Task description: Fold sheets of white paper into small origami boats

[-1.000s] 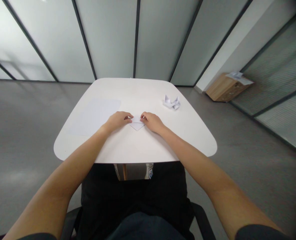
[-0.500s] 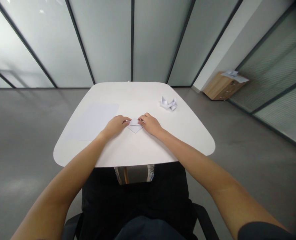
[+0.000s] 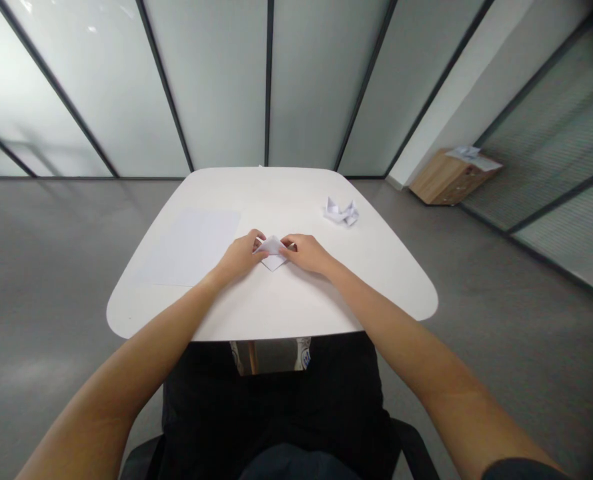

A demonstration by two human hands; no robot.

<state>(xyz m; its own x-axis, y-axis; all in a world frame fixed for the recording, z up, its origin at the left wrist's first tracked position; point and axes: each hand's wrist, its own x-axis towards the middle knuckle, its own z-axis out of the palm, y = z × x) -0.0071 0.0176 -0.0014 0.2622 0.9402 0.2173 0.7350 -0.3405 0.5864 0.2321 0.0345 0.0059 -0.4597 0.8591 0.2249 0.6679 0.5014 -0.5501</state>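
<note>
A small piece of folded white paper (image 3: 274,260) is between my two hands near the middle of the white table (image 3: 286,310). Its near end comes to a point facing me, and an upper flap is tilted up. My left hand (image 3: 247,253) pinches its left corner between thumb and fingers. On the other side, my right hand (image 3: 305,253) pinches the right corner. Fingertips cover both side corners of the paper.
Flat on the table's left lies a white sheet of paper (image 3: 191,247). A folded paper shape (image 3: 341,212) sits toward the back right. Beyond the table, a wooden cabinet (image 3: 449,177) with papers on top stands by the wall.
The folded paper's upper flap has lifted and now looks more diamond-shaped. Both my hands have shifted their grip at its side corners, thumbs now on the near side. The view has tilted slightly.
</note>
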